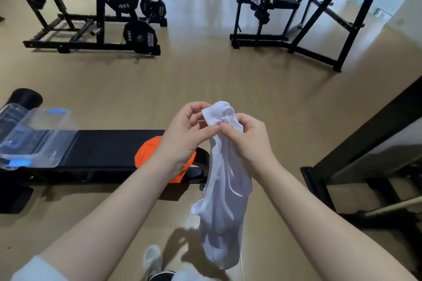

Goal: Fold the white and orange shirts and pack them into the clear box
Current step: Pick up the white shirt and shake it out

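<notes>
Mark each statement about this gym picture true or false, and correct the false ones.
1. Both hands hold the white shirt in the air. True: the left hand and right hand pinch its top edge.
2. The orange shirt is already in the clear box. False: it lies on the black bench, apart from the box.
3. The clear box sits on the bench. True.
4. The white shirt lies neatly folded. False: it hangs loose and crumpled.
</notes>
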Action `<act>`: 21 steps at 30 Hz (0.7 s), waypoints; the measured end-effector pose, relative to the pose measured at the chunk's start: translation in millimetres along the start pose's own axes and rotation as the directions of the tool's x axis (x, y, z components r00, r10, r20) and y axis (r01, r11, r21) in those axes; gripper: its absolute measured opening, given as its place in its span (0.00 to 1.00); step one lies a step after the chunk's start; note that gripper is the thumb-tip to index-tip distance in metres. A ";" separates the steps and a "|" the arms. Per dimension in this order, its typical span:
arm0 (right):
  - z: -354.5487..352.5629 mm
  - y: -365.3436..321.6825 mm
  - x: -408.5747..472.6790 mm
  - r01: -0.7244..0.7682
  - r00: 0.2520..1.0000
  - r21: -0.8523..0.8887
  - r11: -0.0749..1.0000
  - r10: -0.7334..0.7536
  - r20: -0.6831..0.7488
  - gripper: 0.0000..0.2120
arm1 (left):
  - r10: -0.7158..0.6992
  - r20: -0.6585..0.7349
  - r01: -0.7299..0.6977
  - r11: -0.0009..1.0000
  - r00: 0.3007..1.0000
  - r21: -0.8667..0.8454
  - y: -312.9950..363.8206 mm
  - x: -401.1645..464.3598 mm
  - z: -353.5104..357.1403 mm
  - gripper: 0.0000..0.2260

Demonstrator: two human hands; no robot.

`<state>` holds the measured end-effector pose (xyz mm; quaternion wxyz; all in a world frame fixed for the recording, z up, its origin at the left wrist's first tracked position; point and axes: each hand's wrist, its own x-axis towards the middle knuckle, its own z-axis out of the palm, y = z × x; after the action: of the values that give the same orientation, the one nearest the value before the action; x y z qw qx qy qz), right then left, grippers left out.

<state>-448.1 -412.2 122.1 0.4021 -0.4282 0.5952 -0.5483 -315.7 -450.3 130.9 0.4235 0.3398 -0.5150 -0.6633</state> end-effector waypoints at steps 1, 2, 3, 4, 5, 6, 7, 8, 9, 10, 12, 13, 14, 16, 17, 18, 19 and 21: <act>-2.7 1.7 -3.6 -0.029 0.999 0.024 0.999 0.028 0.019 0.06 | 0.023 -0.021 -0.023 0.999 1.000 0.044 -1.6 -4.6 3.1 0.15; -5.2 3.8 -7.2 -0.054 0.998 0.036 0.998 0.053 0.040 0.06 | 0.059 -0.043 -0.054 0.994 0.997 0.095 -2.7 -8.3 6.2 0.16; -7.7 5.5 -10.7 -0.073 0.996 0.053 0.996 0.070 0.053 0.06 | 0.109 -0.065 -0.096 0.981 0.992 0.171 -4.5 -10.8 8.4 0.17; -10.4 7.2 -13.7 -0.088 0.995 0.086 0.992 0.083 0.054 0.07 | 0.168 -0.076 -0.143 0.953 0.983 0.268 -6.5 -12.9 10.4 0.19; -13.2 8.1 -16.0 -0.102 0.994 0.139 0.985 0.096 0.051 0.08 | 0.235 -0.064 -0.196 0.908 0.970 0.370 -8.1 -15.3 12.1 0.20; -16.6 8.6 -17.4 -0.116 0.993 0.196 0.974 0.107 0.055 0.10 | 0.303 -0.028 -0.257 0.851 0.953 0.459 -9.4 -17.6 14.5 0.18; -20.5 8.6 -18.8 -0.130 0.991 0.244 0.961 0.116 0.071 0.12 | 0.365 0.018 -0.318 0.785 0.931 0.531 -12.2 -19.3 16.7 0.15; -24.0 7.8 -20.3 -0.142 0.988 0.282 0.949 0.120 0.092 0.12 | 0.413 0.060 -0.370 0.730 0.909 0.575 -16.0 -19.9 18.9 0.12; -27.5 6.8 -22.1 -0.152 0.986 0.312 0.938 0.122 0.114 0.10 | 0.435 0.078 -0.392 0.701 0.897 0.596 -19.0 -20.0 21.5 0.10; -30.4 6.3 -23.5 -0.160 0.984 0.328 0.931 0.123 0.128 0.07 | 0.431 0.069 -0.382 0.701 0.900 0.602 -20.8 -20.1 24.4 0.08; -35.7 5.4 -25.5 -0.157 0.983 0.333 0.930 0.115 0.143 0.06 | 0.409 0.034 -0.346 0.722 0.912 0.598 -22.9 -19.9 29.0 0.05; -37.6 4.7 -26.1 -0.157 0.982 0.335 0.929 0.111 0.152 0.07 | 0.413 0.029 -0.344 0.715 0.910 0.608 -23.6 -19.6 30.3 0.04; -39.0 3.9 -27.2 -0.157 0.981 0.336 0.929 0.106 0.163 0.07 | 0.429 0.037 -0.354 0.691 0.903 0.630 -24.2 -19.4 31.1 0.02; -41.4 4.0 -28.4 -0.162 0.979 0.316 0.935 0.110 0.174 0.06 | 0.463 0.076 -0.387 0.628 0.883 0.675 -24.1 -18.1 31.4 0.01; -42.6 4.9 -28.1 -0.160 0.979 0.300 0.940 0.112 0.170 0.06 | 0.474 0.091 -0.396 0.600 0.876 0.695 -23.4 -16.9 30.9 0.02; -43.9 5.3 -27.5 -0.153 0.980 0.297 0.942 0.107 0.166 0.06 | 0.481 0.095 -0.397 0.579 0.871 0.712 -22.3 -15.9 29.9 0.02; -45.9 6.7 -26.3 -0.147 0.982 0.323 0.935 0.099 0.163 0.08 | 0.490 0.088 -0.392 0.562 0.867 0.728 -20.8 -14.7 29.0 0.02; -50.6 9.8 -22.1 -0.172 0.981 0.468 0.867 0.109 0.159 0.10 | 0.502 0.064 -0.368 0.536 0.862 0.760 -18.5 -12.5 26.0 0.02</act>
<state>-490.0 -375.2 116.4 0.5714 -0.3046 0.4439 -0.6194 -337.5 -426.5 119.3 0.4368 0.3965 -0.7730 -0.2333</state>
